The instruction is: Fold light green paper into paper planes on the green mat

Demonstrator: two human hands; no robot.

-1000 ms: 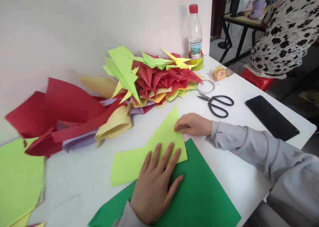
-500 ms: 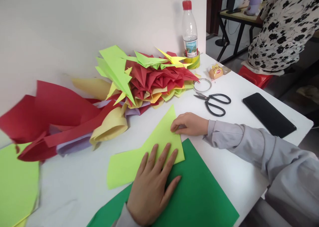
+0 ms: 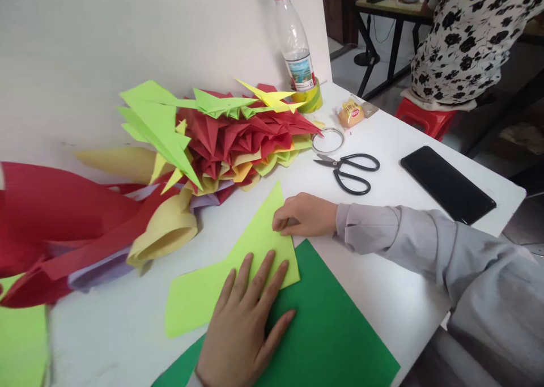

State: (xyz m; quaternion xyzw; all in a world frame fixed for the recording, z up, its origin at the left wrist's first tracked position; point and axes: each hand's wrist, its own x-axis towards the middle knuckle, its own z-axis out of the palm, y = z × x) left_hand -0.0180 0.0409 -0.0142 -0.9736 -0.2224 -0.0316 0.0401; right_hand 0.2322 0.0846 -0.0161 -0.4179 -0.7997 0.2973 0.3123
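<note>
A folded light green paper (image 3: pixel 204 293) lies on the table, partly over a dark green sheet (image 3: pixel 335 319). My left hand (image 3: pixel 242 324) rests flat on both papers with its fingers spread, holding nothing. At the right edge of the light green paper is my right hand (image 3: pixel 304 214). Its fingers are curled, with thumb and fingertips closed at that edge. Black-handled scissors (image 3: pixel 351 173) lie beyond my right hand, beside a silver ring (image 3: pixel 327 140).
Folded red, green and yellow paper pieces (image 3: pixel 238 132) sit along the wall. A bottle (image 3: pixel 295 47) stands at tape rolls (image 3: pixel 310 98). A wrapped snack (image 3: pixel 352 113) and black phone (image 3: pixel 446 183) lie on the right. A person in a floral top (image 3: pixel 463 41) sits beyond the table.
The camera view has shifted, so the table and its things appear farther left. Both hands keep about the same places on the light green paper.
</note>
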